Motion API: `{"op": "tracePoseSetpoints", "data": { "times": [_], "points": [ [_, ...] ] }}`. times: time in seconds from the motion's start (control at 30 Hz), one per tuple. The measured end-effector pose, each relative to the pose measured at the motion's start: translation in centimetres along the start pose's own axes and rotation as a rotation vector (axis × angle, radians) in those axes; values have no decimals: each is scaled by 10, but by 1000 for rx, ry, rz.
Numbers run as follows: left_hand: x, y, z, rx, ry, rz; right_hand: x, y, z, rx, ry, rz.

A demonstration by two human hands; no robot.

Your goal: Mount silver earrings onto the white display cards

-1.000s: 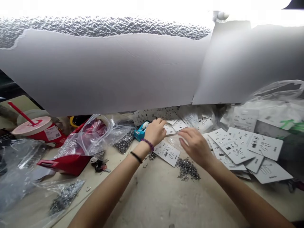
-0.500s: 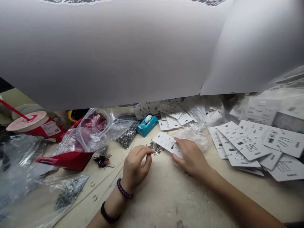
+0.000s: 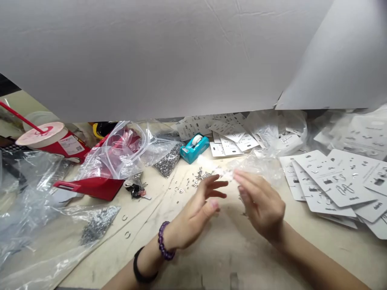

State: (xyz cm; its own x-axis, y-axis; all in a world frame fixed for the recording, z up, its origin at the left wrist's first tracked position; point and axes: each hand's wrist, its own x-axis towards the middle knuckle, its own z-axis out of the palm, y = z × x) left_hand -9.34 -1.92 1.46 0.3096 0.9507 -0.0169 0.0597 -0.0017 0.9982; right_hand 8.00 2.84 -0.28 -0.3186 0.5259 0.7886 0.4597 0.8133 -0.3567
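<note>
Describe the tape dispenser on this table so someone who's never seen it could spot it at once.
Look under the lower edge of the big white sheet, about midway across. There the tape dispenser sits between a clear bag of silver metal bits and a spread of white cards. It is the only teal thing, with a white roll on top.

Using the teal tape dispenser [image 3: 195,148] as the anchor: both hands hover just in front of it, over the table [image 3: 211,257]. The left hand [image 3: 196,213] is spread wide, palm facing the right hand [image 3: 261,201], whose fingertips are too blurry to tell if they're pinching anything. A scatter of silver metal bits [image 3: 203,175] sits between dispenser and hands. Right of the dispenser there's a pile of white cards [image 3: 332,181]. Left of it is a clear bag [image 3: 121,153] over a red box [image 3: 90,187], then a red cup [image 3: 50,139].
</note>
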Motion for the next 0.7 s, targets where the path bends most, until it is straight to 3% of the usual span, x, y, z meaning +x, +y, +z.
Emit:
{"op": "tracePoseSetpoints", "data": {
  "times": [0.07,0.13,0.2,0.3,0.4,0.5,0.6,0.7],
  "points": [
    [4,5,4,-49,48,3,2,-7,7,67,-138,-125],
    [13,5,0,-109,206,-56,5,-7,12,145,-287,-163],
    [23,-2,-8,-191,305,-141,6,-2,15,236,-334,-94],
    [32,-13,-25,-185,447,-150,6,12,18,221,-337,162],
    [30,-19,-36,-140,431,-104,9,22,23,-9,-608,291],
    [26,-20,-40,-106,408,-49,14,21,34,-218,-824,236],
    [24,-22,-40,-75,428,-34,15,18,42,-290,-859,223],
    [24,-24,-40,-48,465,-31,14,21,34,-185,-830,327]
  ]
}}
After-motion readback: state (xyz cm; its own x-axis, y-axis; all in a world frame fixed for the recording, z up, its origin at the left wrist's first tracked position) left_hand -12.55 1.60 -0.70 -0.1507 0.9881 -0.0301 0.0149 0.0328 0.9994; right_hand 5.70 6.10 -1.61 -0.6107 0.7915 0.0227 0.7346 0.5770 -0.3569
